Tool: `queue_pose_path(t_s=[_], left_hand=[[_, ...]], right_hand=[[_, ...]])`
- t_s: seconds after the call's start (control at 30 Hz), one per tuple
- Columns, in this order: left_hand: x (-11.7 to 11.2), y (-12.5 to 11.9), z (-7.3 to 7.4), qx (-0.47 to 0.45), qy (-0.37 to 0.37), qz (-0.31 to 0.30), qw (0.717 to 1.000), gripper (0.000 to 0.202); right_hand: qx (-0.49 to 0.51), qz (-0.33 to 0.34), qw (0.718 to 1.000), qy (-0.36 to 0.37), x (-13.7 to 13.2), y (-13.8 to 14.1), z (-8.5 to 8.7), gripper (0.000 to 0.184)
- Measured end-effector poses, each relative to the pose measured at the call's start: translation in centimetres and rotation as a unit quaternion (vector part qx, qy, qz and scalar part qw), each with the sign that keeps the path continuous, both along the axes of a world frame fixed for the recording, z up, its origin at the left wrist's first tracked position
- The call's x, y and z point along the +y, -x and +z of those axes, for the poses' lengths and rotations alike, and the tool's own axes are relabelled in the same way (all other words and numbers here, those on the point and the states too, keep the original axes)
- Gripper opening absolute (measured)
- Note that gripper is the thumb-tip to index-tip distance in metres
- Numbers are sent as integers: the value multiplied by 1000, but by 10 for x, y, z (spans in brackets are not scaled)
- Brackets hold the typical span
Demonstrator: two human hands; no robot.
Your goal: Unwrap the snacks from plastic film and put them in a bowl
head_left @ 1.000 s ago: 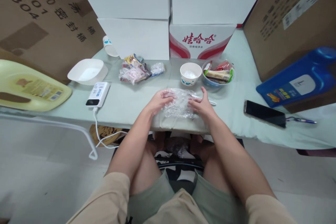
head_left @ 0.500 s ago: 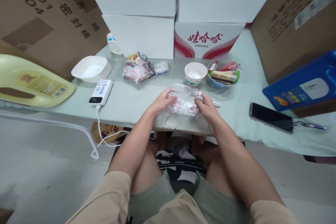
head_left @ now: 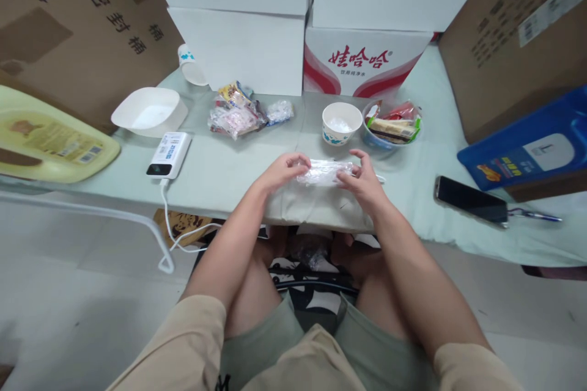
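Observation:
Between my hands, close to the table's front edge, is a crinkled clear plastic wrapper, folded into a narrow strip. My left hand pinches its left end. The thumb of my right hand presses on the right end, with the index finger raised behind it. A thin white stick-like end pokes out beyond my right fingers; most of it is hidden. Just behind the wrapper stands a paper cup with clear plastic inside. Beside the cup, a clear bowl holds several packaged snacks.
At the left are a yellow jug, a white plastic bowl, a cabled power bank and a tipped paper cup. Crumpled snack wrappers lie mid-table. A phone and a blue bottle are right; boxes line the back.
The wrapper was spread wide and has become a narrow folded strip. My right index finger has lifted. The view has shifted slightly.

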State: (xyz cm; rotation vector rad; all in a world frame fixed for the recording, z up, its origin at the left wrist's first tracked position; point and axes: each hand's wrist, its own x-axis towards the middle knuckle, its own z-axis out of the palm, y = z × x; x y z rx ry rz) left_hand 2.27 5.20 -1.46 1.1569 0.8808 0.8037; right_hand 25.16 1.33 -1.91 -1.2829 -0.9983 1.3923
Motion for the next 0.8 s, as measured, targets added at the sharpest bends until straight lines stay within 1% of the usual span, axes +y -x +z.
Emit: queue_pose_path(t_s=[0.03,0.07,0.1,0.13,0.17,0.23,0.27,0.3,0.33,0.37,0.4,0.47,0.5,0.53,0.57,0.6,0.67,0.73,0.77,0.8], left_hand=[[1,-1,-2,12,-27,12,999,40],[2,-1,-4,12,-49,26,998,53],[4,-1,-7,5,-68,47,997,65],[5,-1,-9,-3,-86,82,993,70],[6,-2,-11,-2,-108,131,986,68],[6,-4,-15,33,-145,228,962,47],[4,-6,-16,59,-155,253,953,38],[1,-9,-18,82,-158,256,950,34],[-2,-14,-19,94,-155,238,954,35],[-6,-18,-20,92,-148,206,963,41],[-10,-23,-20,75,-141,167,973,51],[-15,-31,-19,22,-137,97,986,75],[-16,-34,-17,2,-138,67,988,80],[-16,-37,-15,-8,-142,42,989,78],[-16,-38,-12,-6,-148,22,989,72],[-16,-38,-10,4,-154,10,988,64],[-16,-38,-6,31,-160,2,987,50],[-16,-38,-4,41,-145,-6,989,44],[-17,-38,-3,40,-128,-17,991,43],[-17,-38,-3,36,-109,-31,993,43]], right_hand=[[-13,-17,1000,-10,1,1,-4,83],[-23,-42,999,-24,3,1,-7,91],[-31,-71,996,-41,5,1,-10,92],[-41,-100,992,-59,7,0,-11,85],[-54,-124,988,-76,9,-1,-12,73],[-99,-152,977,-111,10,-2,-10,43],[-130,-155,970,-133,8,-2,-7,32],[-162,-152,962,-158,6,-1,-5,25],[-190,-142,954,-184,3,2,-2,22],[-209,-125,947,-208,-1,5,1,20],[-215,-98,945,-226,-5,8,3,20],[-187,-23,953,-236,-11,14,4,20],[-160,14,960,-230,-12,16,3,21],[-134,45,966,-217,-13,17,2,21],[-116,66,971,-201,-12,18,1,23],[-109,74,974,-183,-10,17,-1,25],[-121,50,980,-152,-7,16,-4,28],[-134,-2,981,-139,-7,16,-5,35],[-131,-17,982,-135,-7,16,-4,40],[-126,-16,983,-130,-8,16,-3,42]])
